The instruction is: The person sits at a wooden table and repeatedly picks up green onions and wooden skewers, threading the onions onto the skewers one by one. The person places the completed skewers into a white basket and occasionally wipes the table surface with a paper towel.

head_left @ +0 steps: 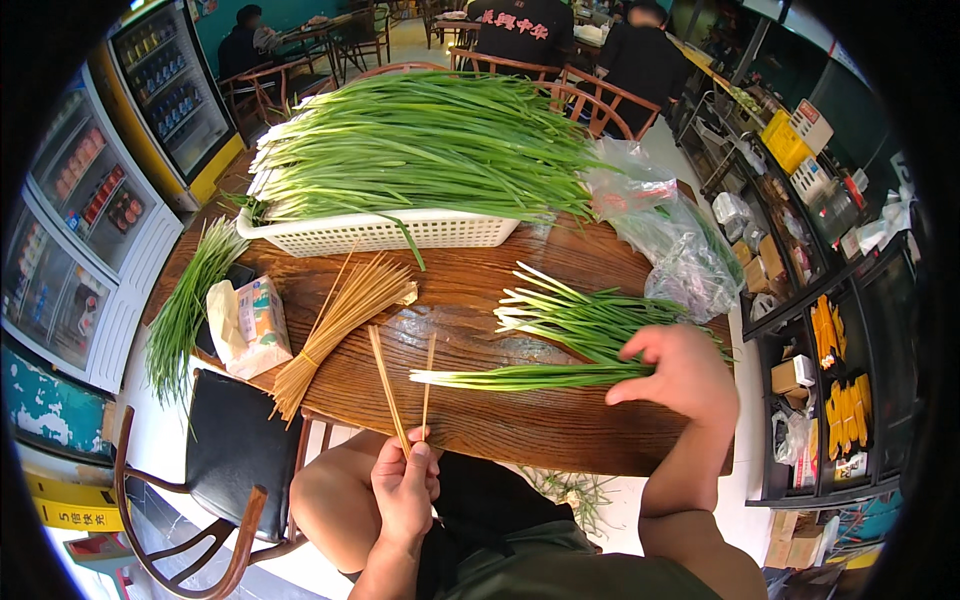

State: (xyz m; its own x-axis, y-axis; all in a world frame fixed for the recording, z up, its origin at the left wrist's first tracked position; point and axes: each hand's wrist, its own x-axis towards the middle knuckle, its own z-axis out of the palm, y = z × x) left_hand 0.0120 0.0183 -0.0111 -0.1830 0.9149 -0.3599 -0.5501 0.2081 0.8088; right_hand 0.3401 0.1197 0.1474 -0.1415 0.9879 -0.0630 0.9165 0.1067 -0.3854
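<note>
My left hand (pixel 406 480) pinches a few thin bamboo skewers (pixel 390 390) at their lower ends, in front of the table's near edge. One skewer leans apart from the others, and its upper part crosses the white ends of a small row of garlic chives (pixel 517 377). Over the green end of that row is my right hand (pixel 682 375), thumb and fingers spread around the leaves without closing on them. Just behind it lies a looser pile of chives (pixel 592 319), white ends pointing left. A tied bundle of bamboo skewers (pixel 341 330) rests to the left on the wooden table (pixel 480 427).
A white plastic basket (pixel 390 232) heaped with chives (pixel 427 150) stands at the back. Right of it is a clear plastic bag (pixel 675 240). A tissue pack (pixel 259 322) and more chives (pixel 191 307) lie left. A black-seated chair (pixel 236 450) stands near left; people sit beyond.
</note>
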